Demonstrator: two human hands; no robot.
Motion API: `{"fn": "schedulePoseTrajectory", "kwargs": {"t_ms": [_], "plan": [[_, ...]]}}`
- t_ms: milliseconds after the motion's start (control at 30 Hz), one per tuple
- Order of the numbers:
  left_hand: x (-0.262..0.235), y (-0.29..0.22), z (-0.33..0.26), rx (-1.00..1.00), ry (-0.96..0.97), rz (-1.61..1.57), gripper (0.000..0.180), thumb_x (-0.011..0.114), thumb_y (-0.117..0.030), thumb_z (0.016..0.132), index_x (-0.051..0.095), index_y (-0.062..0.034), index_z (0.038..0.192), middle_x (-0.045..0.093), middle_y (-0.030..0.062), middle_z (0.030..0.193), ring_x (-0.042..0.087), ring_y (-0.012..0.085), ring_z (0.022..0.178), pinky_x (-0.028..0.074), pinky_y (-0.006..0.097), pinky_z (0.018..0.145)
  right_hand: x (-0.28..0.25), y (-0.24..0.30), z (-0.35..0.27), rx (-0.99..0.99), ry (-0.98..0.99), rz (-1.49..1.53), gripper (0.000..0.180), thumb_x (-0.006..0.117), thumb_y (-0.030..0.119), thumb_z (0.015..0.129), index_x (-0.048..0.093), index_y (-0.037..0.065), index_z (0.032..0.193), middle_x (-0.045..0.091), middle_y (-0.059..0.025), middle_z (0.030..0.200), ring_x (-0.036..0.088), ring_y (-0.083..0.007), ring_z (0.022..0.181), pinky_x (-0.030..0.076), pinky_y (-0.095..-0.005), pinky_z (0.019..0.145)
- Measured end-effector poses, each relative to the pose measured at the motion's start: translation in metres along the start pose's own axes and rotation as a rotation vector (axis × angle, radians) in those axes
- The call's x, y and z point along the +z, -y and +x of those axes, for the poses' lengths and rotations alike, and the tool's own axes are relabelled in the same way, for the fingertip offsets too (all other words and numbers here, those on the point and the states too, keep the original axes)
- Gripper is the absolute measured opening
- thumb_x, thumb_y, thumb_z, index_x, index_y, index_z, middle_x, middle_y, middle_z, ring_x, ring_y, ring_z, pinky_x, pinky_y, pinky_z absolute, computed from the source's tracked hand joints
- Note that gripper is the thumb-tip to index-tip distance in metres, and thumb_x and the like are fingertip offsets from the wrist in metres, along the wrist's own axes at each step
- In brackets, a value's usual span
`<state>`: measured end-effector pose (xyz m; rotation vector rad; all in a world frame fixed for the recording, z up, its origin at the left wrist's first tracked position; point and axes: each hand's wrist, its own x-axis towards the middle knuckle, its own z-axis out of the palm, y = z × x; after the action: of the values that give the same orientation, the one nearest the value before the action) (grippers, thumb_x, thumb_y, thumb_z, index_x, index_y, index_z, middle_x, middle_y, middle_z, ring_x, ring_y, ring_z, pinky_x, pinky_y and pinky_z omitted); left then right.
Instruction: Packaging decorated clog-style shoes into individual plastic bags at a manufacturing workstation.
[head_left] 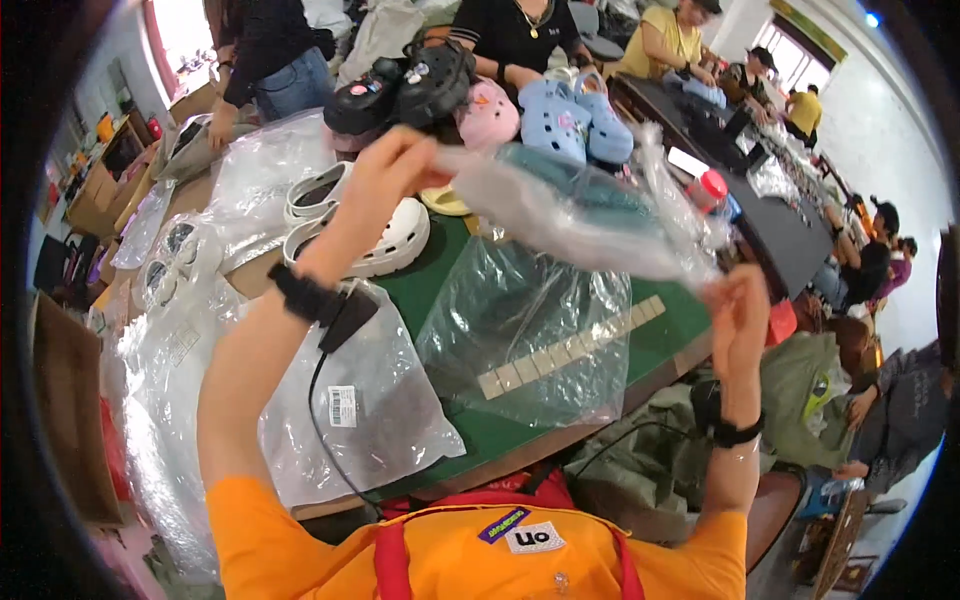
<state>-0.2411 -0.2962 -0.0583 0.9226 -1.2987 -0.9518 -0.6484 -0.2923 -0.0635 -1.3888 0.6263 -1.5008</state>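
My left hand (385, 175) grips one end of a clear plastic bag (570, 215) raised above the green table (660, 335). My right hand (738, 310) pinches the bag's other end at the right. Something dark teal, shoe-like, shows through the stretched bag. Below it lies a second clear bag (525, 330) with a strip of pale tape along its lower edge. A pair of white clogs (385, 240) sits on the table just under my left wrist.
Black clogs (400, 90), a pink clog (488, 115) and light blue clogs (570, 115) stand at the table's far side. Piles of clear bags (360, 410) cover the left. Other people sit around the far tables. A cardboard box (70, 400) stands at the left.
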Motion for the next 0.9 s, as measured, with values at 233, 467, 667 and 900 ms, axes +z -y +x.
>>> {"fn": "schedulePoseTrajectory", "kwargs": {"t_ms": [233,467,667,900], "plan": [[-0.029,0.077,-0.122,-0.348,0.086,0.175,0.014,0.052,-0.015,0.088,0.053,-0.0002,0.086,0.059,0.0040,0.080,0.055,0.0103,0.072,0.045,0.024,0.066,0.024,-0.073,-0.146,0.956,-0.214,0.157,0.015,0.055,0.009,0.083,0.045,0.008,0.094,0.051,-0.0036,0.090,0.054,-0.0161,0.080,0.047,-0.0292,0.069],[-0.019,0.091,-0.109,-0.307,0.037,0.610,0.033,0.049,-0.028,0.089,0.050,-0.0025,0.110,0.057,0.0062,0.099,0.053,0.0119,0.083,0.040,0.022,0.069,0.010,-0.121,-0.152,0.982,-0.190,0.036,0.053,0.052,0.024,0.087,0.029,-0.001,0.128,0.042,-0.0124,0.122,0.044,-0.0211,0.109,0.037,-0.0328,0.092],[0.020,0.096,-0.072,-0.735,0.212,0.343,0.081,0.054,-0.052,0.081,0.021,-0.0038,0.137,0.049,0.0144,0.114,0.047,0.0178,0.099,0.037,0.030,0.081,0.025,-0.130,-0.101,0.911,-0.012,0.240,0.063,0.047,0.036,0.090,0.026,-0.006,0.132,0.037,-0.0145,0.132,0.039,-0.0216,0.118,0.031,-0.0317,0.098],[0.018,0.132,-0.068,-0.742,0.204,0.273,0.098,0.059,-0.055,0.075,0.016,0.0116,0.133,0.034,0.0224,0.132,0.036,0.0261,0.121,0.028,0.034,0.101,0.030,-0.127,-0.086,0.953,0.158,-0.134,0.053,0.046,0.036,0.091,0.044,-0.007,0.122,0.050,-0.0112,0.119,0.045,-0.0158,0.108,0.033,-0.0271,0.093]]}}
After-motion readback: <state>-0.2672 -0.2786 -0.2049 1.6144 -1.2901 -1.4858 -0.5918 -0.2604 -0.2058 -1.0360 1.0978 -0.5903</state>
